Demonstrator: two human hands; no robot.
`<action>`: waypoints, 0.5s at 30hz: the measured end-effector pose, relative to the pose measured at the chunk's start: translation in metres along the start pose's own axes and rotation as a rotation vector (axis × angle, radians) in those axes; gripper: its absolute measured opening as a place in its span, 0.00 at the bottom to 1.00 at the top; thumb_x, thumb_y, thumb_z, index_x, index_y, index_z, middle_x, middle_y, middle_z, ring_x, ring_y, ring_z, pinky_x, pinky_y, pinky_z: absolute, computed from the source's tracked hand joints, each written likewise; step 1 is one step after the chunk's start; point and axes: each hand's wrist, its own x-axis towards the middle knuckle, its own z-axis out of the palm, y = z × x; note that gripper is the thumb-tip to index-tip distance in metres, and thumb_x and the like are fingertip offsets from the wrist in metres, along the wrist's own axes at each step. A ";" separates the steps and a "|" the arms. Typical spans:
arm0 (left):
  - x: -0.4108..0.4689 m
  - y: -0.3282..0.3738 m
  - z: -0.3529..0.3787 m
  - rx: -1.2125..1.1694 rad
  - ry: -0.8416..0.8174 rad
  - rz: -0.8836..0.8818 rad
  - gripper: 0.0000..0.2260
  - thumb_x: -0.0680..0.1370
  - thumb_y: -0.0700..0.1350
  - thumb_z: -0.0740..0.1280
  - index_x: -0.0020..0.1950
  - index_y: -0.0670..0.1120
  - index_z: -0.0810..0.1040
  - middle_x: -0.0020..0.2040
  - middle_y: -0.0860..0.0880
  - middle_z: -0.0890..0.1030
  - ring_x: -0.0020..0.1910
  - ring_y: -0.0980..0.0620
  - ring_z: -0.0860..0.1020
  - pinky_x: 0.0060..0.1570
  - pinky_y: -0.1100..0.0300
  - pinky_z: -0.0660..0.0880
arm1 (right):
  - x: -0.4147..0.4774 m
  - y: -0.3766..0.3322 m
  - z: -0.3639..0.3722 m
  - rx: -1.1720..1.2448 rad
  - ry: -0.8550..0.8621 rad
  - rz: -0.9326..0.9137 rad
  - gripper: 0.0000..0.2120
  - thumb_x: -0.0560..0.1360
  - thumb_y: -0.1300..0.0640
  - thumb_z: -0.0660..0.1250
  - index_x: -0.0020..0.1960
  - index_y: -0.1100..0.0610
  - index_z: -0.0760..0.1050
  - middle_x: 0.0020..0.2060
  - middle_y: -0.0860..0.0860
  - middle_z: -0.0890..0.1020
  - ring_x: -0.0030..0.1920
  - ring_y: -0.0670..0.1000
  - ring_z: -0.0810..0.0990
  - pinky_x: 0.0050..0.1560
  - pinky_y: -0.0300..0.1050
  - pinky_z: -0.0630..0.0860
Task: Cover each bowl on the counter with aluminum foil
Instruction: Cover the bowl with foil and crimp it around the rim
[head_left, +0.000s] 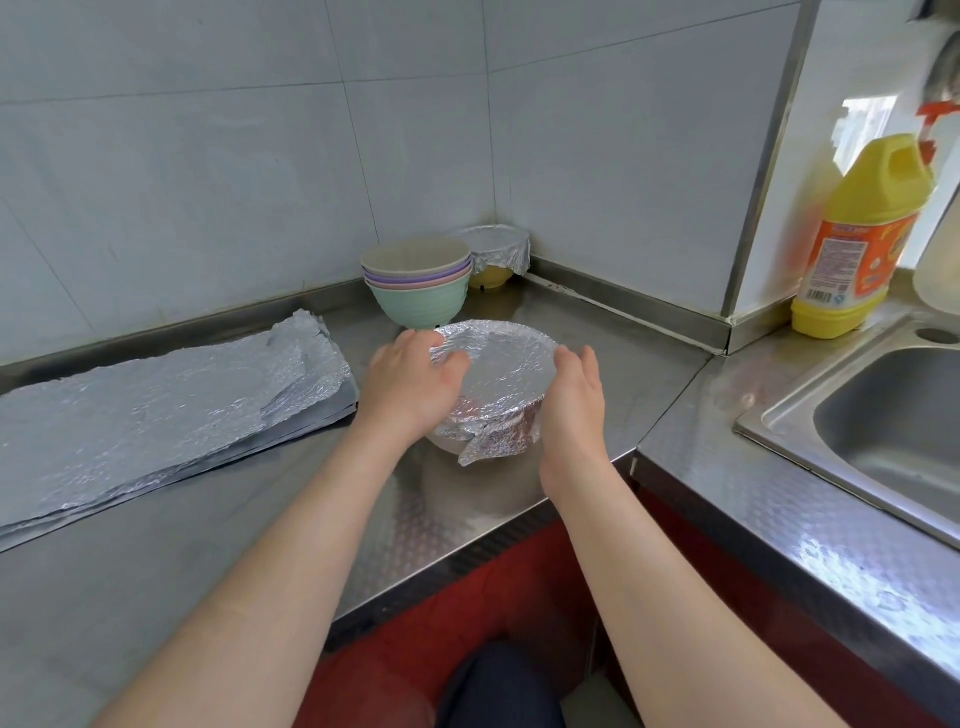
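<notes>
Stainless worktop, tiled corner. Far left: stack of foil sheets, flat. Then left hand curled over left rim of foil-covered bowl at front centre, thumb on top; right hand flat against its right side, fingers straight. Behind: uncovered bowl stack, foil-capped yellow bowl in corner. Far right: detergent bottle, sink
</notes>
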 end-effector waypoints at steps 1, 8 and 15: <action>0.000 -0.001 0.000 -0.012 0.007 0.009 0.19 0.80 0.52 0.59 0.69 0.47 0.72 0.69 0.48 0.72 0.69 0.46 0.66 0.65 0.53 0.63 | -0.001 -0.002 -0.002 0.006 -0.012 -0.013 0.25 0.83 0.52 0.53 0.79 0.48 0.53 0.76 0.45 0.59 0.75 0.48 0.59 0.60 0.39 0.58; -0.027 -0.004 -0.007 -0.155 0.280 0.402 0.06 0.75 0.50 0.70 0.48 0.50 0.84 0.49 0.57 0.77 0.52 0.54 0.73 0.53 0.72 0.62 | 0.001 -0.001 -0.026 -0.181 -0.063 -0.190 0.22 0.83 0.51 0.54 0.77 0.48 0.59 0.74 0.42 0.63 0.72 0.43 0.62 0.69 0.42 0.60; -0.052 -0.010 0.000 -0.096 0.163 0.547 0.10 0.68 0.54 0.73 0.47 0.52 0.85 0.42 0.55 0.78 0.46 0.53 0.75 0.48 0.54 0.73 | 0.015 -0.011 -0.066 -0.785 -0.340 -0.536 0.26 0.74 0.71 0.56 0.57 0.43 0.77 0.51 0.48 0.74 0.51 0.49 0.78 0.57 0.43 0.73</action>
